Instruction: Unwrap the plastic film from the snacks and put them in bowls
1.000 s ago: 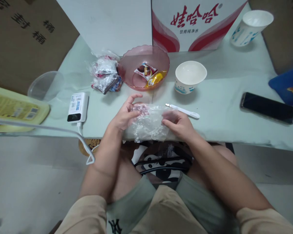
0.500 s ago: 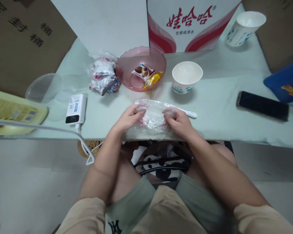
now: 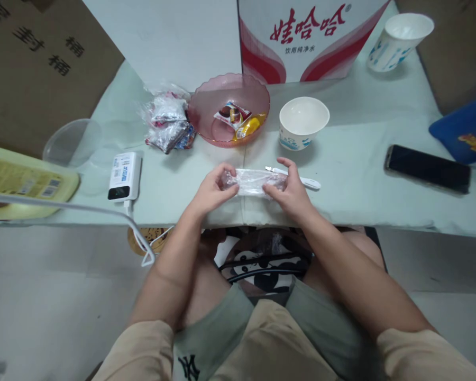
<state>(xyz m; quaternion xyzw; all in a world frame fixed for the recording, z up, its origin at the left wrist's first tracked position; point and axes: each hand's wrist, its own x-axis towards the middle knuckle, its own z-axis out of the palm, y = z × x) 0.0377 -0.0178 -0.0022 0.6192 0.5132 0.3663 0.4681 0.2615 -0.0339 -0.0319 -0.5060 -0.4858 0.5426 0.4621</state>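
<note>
A clear, crinkled plastic bag (image 3: 250, 182), folded to a narrow strip, lies between my hands near the table's front edge. My left hand (image 3: 214, 189) grips its left end between thumb and fingers. At the other end, my right hand (image 3: 287, 189) pinches the plastic with the thumb, its index finger raised. Just behind the right hand rests a white-handled tool (image 3: 310, 183), partly covered by that hand. Beyond the hands stand a pink scalloped bowl (image 3: 206, 124) with a few wrapped snacks in it and a white paper cup (image 3: 295, 142).
Bundled plastic packets (image 3: 168, 121) lie left of the bowl. A cabled power bank (image 3: 125, 174), a clear lid (image 3: 69, 143) and a yellow bottle (image 3: 27, 182) occupy the left. To the right are a phone (image 3: 427, 168), a blue object (image 3: 464, 129) and another paper cup (image 3: 396, 45). A printed carton (image 3: 301, 53) stands behind.
The plastic bag went from a loose, wider spread to a narrow folded strip. My right hand's fingers have lifted and opened somewhat, and more of the white-handled tool shows.
</note>
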